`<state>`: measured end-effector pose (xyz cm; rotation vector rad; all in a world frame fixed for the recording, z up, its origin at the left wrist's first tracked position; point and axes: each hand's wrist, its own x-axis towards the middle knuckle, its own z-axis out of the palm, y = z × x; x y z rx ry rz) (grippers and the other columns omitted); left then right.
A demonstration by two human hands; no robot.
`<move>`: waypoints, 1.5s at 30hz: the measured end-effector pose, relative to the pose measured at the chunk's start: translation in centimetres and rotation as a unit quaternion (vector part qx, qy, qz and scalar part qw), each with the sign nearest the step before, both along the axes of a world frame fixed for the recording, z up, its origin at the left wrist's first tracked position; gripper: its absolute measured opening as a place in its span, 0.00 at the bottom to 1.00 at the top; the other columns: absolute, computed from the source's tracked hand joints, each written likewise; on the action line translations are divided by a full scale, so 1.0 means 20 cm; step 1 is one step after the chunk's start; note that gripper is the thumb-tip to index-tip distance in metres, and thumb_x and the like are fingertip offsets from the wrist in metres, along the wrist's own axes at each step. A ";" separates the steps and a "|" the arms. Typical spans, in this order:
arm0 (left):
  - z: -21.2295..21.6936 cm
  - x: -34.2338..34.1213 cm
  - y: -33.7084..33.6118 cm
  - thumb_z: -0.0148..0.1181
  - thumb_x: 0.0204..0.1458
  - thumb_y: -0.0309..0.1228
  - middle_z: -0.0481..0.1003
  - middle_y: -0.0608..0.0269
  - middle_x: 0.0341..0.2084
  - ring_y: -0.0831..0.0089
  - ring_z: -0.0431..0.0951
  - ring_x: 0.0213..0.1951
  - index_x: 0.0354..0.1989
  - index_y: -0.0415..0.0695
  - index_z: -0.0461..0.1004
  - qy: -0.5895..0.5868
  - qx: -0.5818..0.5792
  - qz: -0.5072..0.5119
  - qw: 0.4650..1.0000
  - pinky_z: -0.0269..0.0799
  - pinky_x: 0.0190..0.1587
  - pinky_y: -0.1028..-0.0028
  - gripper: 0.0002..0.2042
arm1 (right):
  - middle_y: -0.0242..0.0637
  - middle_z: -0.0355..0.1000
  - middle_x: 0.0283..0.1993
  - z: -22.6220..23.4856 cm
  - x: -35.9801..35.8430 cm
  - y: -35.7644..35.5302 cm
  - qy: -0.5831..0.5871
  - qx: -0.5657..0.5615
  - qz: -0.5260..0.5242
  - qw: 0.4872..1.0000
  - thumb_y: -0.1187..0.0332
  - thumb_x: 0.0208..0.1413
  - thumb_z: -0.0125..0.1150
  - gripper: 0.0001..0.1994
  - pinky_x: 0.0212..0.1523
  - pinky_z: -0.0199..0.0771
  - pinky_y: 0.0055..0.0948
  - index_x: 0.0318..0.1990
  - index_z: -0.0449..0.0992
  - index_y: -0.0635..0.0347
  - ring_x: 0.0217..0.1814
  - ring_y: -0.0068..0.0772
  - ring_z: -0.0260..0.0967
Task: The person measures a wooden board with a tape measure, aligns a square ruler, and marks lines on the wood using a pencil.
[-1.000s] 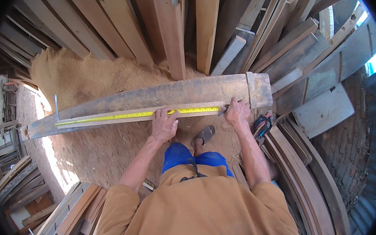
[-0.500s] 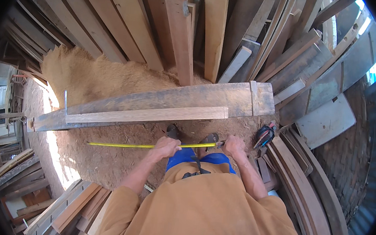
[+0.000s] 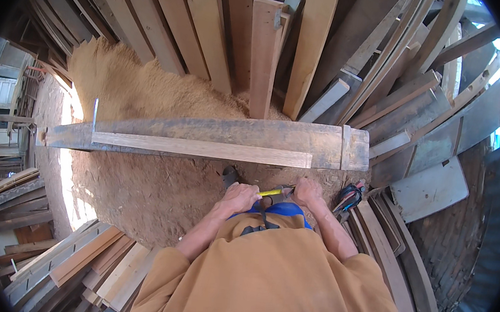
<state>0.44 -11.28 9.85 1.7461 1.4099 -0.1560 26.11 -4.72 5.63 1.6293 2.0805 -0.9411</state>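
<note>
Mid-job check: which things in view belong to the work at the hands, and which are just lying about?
Likely part of the work:
- yellow tape measure, stretched between left hand and right hand
- pale wooden strip
- weathered plank under the strip

Apparently just lying about:
- sawdust pile
- leaning boards
- stacked boards, lower left
- white panel

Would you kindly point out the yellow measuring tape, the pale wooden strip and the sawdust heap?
Yellow measuring tape [image 3: 270, 192]: head view, on its exposed blade.
Pale wooden strip [image 3: 203, 149]: head view, midway along its length.
Sawdust heap [image 3: 149, 88]: head view, middle of its slope.
</note>
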 end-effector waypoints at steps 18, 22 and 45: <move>-0.57 -0.64 -1.09 0.47 0.66 0.53 0.81 0.49 0.48 0.50 0.80 0.48 0.61 0.43 0.73 -0.001 -0.155 0.433 0.888 0.73 0.52 0.57 0.27 | 0.56 0.80 0.43 -0.66 0.32 0.71 -0.070 0.210 -0.107 0.969 0.52 0.56 0.67 0.22 0.49 0.78 0.52 0.43 0.80 0.67 0.48 0.62 0.78; -0.71 -0.79 -1.19 0.48 0.69 0.49 0.77 0.63 0.31 0.68 0.78 0.30 0.48 0.47 0.75 -0.067 -0.080 0.653 0.750 0.73 0.32 0.68 0.19 | 0.57 0.79 0.48 -0.62 0.22 0.69 -0.091 0.175 -0.215 0.957 0.53 0.57 0.64 0.26 0.52 0.76 0.54 0.55 0.74 0.65 0.51 0.64 0.77; -0.86 -3.92 -0.33 0.52 0.60 0.65 0.60 0.46 0.66 0.51 0.62 0.66 0.73 0.49 0.55 -0.163 -0.005 0.916 0.367 0.65 0.59 0.48 0.41 | 0.57 0.80 0.50 0.08 -1.77 0.29 -0.059 0.022 -0.044 0.997 0.54 0.46 0.78 0.34 0.58 0.74 0.50 0.60 0.76 0.59 0.56 0.61 0.76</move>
